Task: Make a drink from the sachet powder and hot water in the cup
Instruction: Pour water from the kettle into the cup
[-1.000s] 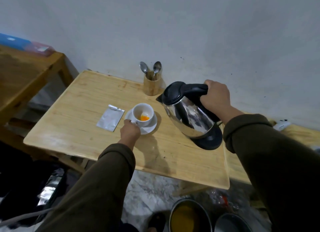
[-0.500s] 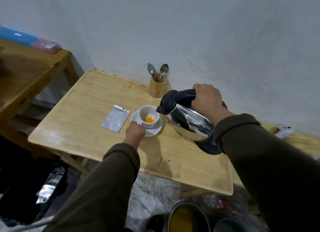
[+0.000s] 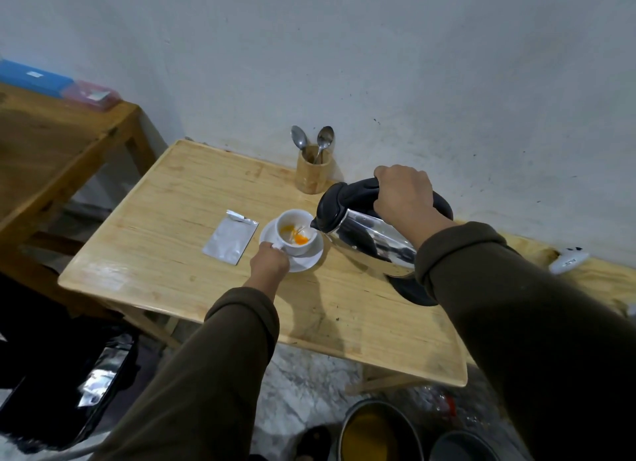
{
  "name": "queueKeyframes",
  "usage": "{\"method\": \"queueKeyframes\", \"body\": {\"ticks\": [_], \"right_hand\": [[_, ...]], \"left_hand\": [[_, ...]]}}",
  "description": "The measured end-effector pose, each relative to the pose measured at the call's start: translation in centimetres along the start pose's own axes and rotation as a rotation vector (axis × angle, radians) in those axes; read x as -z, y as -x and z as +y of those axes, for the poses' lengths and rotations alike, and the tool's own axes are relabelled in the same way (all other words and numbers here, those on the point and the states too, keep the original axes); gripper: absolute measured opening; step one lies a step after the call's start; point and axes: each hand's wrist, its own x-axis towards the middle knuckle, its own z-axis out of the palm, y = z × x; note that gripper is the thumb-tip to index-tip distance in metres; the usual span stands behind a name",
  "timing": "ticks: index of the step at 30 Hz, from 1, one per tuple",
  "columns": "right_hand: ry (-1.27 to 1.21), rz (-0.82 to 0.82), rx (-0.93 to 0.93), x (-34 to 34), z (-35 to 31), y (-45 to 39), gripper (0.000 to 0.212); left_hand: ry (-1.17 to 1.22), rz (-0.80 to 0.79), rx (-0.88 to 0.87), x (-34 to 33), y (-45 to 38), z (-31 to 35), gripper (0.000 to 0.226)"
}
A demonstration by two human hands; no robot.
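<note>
On the wooden desk (image 3: 165,240) in front of you, your left hand (image 3: 270,261) pinches the handle of the white cup (image 3: 296,231), which sits on its white saucer (image 3: 306,259) near the middle of the desk. Your right hand (image 3: 402,194) is wrapped around the black handle of the steel electric kettle (image 3: 364,233), fingers curled tight; the kettle is tilted toward the cup with its spout right at the cup's rim. Orange powder (image 3: 301,239) lies in the bottom of the cup, with a paler yellow smear beside it; you cannot tell for certain whether water is running in. Just left of the saucer, flat on the desk, lies the silver sachet (image 3: 230,237), its top edge torn open. At the back edge, against the wall, a wooden holder (image 3: 313,173) stands upright with two metal spoons (image 3: 311,140) in it, bowls up. Beneath the kettle, partly hidden by your right sleeve, sits its black base (image 3: 413,290)
</note>
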Motion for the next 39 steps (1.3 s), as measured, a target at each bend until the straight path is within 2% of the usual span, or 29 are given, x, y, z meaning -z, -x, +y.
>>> {"method": "queueKeyframes", "body": {"ticks": [39], "right_hand": [[0.034, 0.027, -0.027, 0.0, 0.2, 0.4, 0.022]], "left_hand": [[0.130, -0.002, 0.030, 0.1, 1.5, 0.5, 0.047]]}}
